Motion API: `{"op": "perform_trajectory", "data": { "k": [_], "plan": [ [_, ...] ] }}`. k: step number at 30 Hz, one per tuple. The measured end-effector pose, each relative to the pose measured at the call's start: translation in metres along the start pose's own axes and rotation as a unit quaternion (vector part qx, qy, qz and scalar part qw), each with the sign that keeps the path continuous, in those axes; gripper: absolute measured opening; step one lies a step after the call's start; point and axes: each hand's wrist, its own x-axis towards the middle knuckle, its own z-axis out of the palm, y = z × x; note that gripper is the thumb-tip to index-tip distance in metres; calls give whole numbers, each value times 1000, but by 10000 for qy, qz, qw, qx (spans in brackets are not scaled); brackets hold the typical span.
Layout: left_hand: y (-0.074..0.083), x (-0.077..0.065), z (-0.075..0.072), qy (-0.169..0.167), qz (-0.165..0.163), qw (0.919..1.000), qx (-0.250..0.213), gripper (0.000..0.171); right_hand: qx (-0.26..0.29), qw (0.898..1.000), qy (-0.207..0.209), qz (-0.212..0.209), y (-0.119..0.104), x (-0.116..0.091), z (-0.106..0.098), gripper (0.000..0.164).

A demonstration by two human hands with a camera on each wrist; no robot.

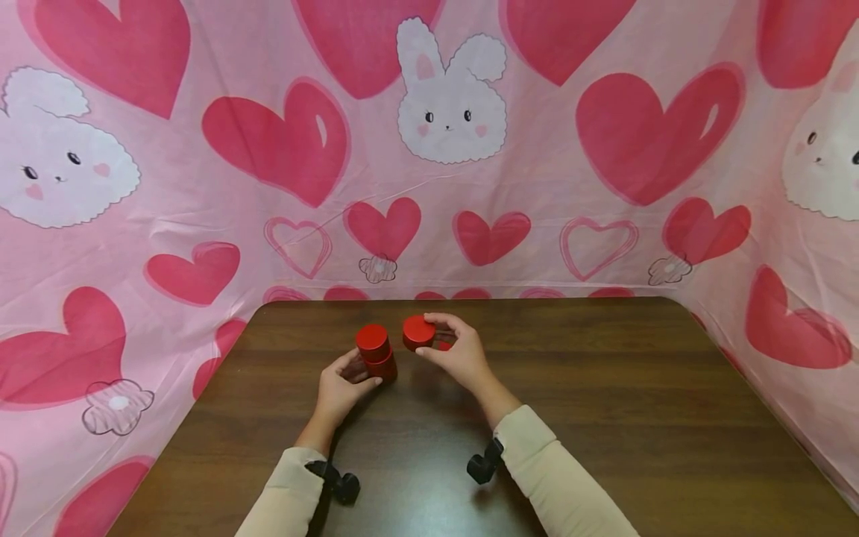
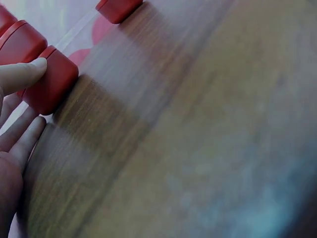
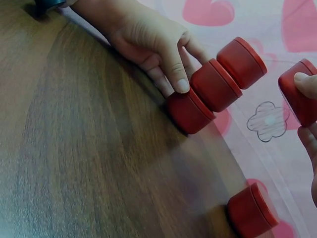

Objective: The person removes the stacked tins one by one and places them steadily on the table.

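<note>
Holding a red tin [image 1: 417, 333] in the right grip [image 1: 463, 358], thumb on one side and fingers on the other, raised off the worktop [image 1: 604, 418] and just beside the top of a stack [image 3: 216, 85] of three similar tins, apart from it. Closed about the bottom tin [image 3: 188, 113] with the left grip [image 1: 338, 389], thumb in front and fingers behind, without any visible hold on the top tin [image 3: 241, 63]. Likely to topple from above if bumped sideways by the red tin, given support so low down. Could also slide askew on smooth-looking lids if loaded off-centre. Might tip the whole stack, too, through a squeeze or twist of the left thumb, pressed near the bottom tin's upper seam. Could slip from the right grip if pinched too lightly; cannot tell from these views how firmly held. Watch also for the loose tin [image 3: 251, 210], standing on the worktop well apart from the stack and, in the head view, partly hidden behind the right fingers: perhaps easily clipped by a careless lowering of that grip, or struck during a collapse. Cannot judge weight, with contents hidden.
</note>
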Motion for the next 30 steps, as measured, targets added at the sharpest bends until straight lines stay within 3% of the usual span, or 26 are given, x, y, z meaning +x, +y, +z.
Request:
{"op": "perform_trajectory", "data": {
  "k": [12,25,30],
  "plan": [
    [6,2,1,-85,-283,9988,379,72,-10,9995,179,241,1,-5,-18,54],
    [9,8,1,-237,-524,9979,291,72,-195,9996,207,34,7,-10,-33,53],
    [22,7,1,-319,-662,9971,194,72,-299,9992,253,44,8,-10,-40,53]
  ]
}}
